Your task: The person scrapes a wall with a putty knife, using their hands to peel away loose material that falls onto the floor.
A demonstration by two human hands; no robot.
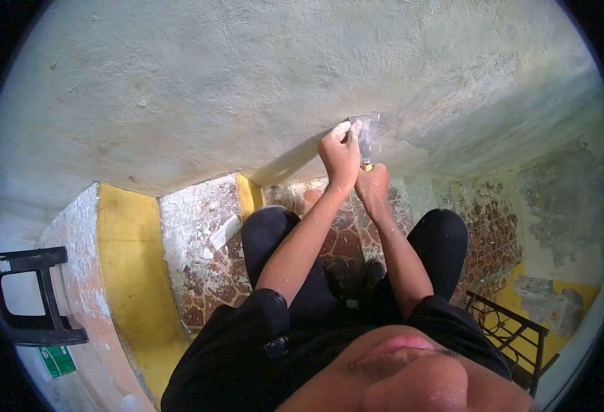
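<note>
A putty knife (369, 134) with a wide metal blade and a yellow handle end is held with its blade edge against the pale, rough wall (247, 82). My right hand (373, 182) is closed round the handle, below the blade. At the blade's left side, my left hand (341, 152) is closed, its thumb and fingers gripping the blade near the edge. White flecks dot both forearms. Right of the blade, the wall surface looks patchy and worn.
Yellow-faced steps (127, 254) rise on the left, littered with white flakes and a pale scrap (225, 232). A black plastic stool (38, 295) stands at far left. A dark metal railing (511, 326) is at lower right. Brown stone-patterned flooring (487, 233) lies beneath my knees.
</note>
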